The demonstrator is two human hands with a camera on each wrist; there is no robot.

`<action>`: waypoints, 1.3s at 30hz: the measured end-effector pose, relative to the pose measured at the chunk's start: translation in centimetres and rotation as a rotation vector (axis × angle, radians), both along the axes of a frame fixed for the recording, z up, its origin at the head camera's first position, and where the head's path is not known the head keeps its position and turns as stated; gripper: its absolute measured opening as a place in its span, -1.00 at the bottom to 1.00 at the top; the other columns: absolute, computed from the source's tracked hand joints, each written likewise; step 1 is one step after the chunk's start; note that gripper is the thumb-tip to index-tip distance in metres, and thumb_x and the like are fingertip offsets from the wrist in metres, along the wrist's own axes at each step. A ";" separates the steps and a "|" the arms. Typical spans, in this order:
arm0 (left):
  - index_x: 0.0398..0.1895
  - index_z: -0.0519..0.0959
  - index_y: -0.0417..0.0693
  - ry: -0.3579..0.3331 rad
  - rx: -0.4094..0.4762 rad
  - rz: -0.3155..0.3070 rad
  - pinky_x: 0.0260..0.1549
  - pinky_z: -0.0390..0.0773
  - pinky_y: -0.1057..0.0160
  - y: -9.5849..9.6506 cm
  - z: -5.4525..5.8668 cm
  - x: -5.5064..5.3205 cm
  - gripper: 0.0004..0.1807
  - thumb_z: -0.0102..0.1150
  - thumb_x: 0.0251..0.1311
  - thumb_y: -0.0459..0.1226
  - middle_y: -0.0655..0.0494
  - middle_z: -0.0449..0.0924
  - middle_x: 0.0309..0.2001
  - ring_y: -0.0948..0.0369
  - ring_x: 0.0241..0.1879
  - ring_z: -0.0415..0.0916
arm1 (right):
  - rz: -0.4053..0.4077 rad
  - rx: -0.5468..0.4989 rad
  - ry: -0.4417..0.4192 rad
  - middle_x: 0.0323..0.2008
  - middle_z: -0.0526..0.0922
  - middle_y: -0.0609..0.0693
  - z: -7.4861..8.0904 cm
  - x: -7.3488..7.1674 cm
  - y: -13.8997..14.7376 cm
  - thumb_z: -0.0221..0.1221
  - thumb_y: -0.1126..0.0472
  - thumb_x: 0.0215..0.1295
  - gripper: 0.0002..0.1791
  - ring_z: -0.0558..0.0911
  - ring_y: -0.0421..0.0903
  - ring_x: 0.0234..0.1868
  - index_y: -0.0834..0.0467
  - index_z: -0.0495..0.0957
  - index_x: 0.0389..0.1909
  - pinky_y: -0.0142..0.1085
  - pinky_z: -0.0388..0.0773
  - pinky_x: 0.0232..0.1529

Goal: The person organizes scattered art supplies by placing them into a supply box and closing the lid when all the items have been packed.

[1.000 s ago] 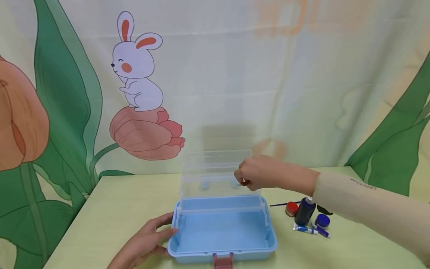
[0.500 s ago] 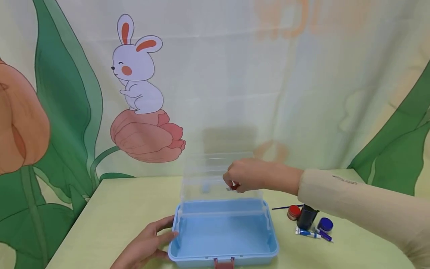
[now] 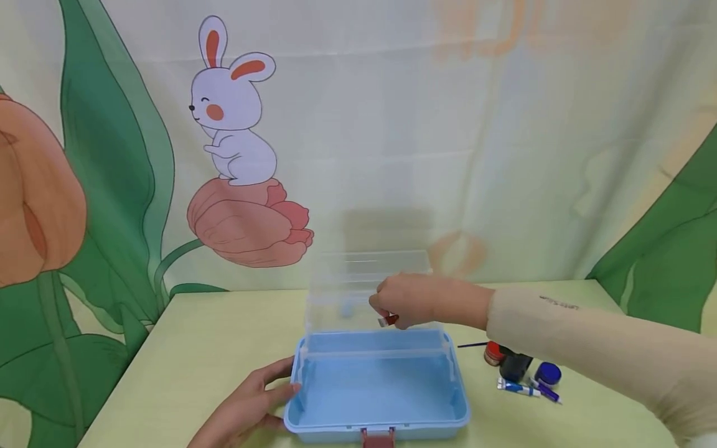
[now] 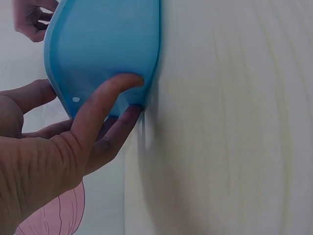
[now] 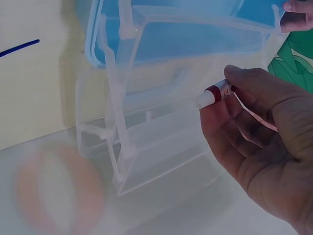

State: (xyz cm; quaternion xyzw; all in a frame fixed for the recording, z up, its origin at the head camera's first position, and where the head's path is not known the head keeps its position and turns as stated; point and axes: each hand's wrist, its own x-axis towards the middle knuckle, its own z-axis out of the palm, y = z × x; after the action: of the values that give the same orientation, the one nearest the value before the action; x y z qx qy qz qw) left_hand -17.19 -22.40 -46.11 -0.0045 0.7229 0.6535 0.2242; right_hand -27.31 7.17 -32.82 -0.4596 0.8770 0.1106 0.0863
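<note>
A light blue plastic storage box stands on the table with its clear trays raised behind it. My left hand grips the box's left end; in the left wrist view the thumb lies over the wall's inner side and the fingers stay outside. Between thumb and fingers of my right hand is a small red-and-white paint tube, held above the box's back edge. The right wrist view shows the tube's white cap pointing towards the clear trays.
Right of the box lie a red-lidded jar, a dark bottle partly behind the sleeve, a blue jar, a blue-and-white tube, a purple tube and a thin blue stick. A printed curtain hangs behind.
My right hand has moved left and slightly down with the paint tube, over the box's back part. My left hand keeps its grip on the box.
</note>
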 end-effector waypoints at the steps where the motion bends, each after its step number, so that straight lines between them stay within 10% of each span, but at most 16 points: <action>1: 0.55 0.13 -0.28 -0.001 0.001 0.002 -0.25 0.73 -0.11 0.0 0.0 0.0 -0.22 0.24 0.40 -0.23 -0.39 0.13 0.47 -0.06 0.03 0.58 | 0.000 0.005 -0.005 -0.45 0.53 -0.18 -0.2 0.0 -0.1 0.39 0.22 0.27 -0.81 0.46 -0.22 -0.43 0.04 0.52 -0.37 -0.43 0.48 -0.37; 24: 0.55 0.13 -0.29 -0.004 0.020 -0.005 -0.23 0.72 -0.12 0.0 0.1 0.1 -0.22 0.25 0.39 -0.24 -0.38 0.11 0.48 -0.05 0.02 0.58 | -0.047 0.003 -0.010 -0.24 0.64 -0.10 0.3 0.1 0.3 0.47 0.11 0.19 -0.72 0.58 -0.15 -0.29 0.03 0.60 -0.16 -0.33 0.60 -0.27; 39: 0.56 0.13 -0.27 0.000 0.007 0.000 -0.24 0.72 -0.12 0.2 0.1 0.0 -0.22 0.24 0.40 -0.23 -0.37 0.15 0.46 -0.04 0.02 0.58 | -0.146 -0.171 0.056 -0.30 0.63 -0.05 1.3 -0.2 10.2 0.46 0.23 0.18 -0.78 0.61 -0.11 -0.30 0.07 0.62 -0.22 -0.29 0.65 -0.29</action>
State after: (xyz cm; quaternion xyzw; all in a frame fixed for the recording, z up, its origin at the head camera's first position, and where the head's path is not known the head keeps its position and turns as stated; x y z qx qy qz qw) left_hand -17.14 -22.22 -46.05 -0.0039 0.7207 0.6559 0.2245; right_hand -27.47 17.36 -31.56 -0.3971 0.9163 0.0418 0.0301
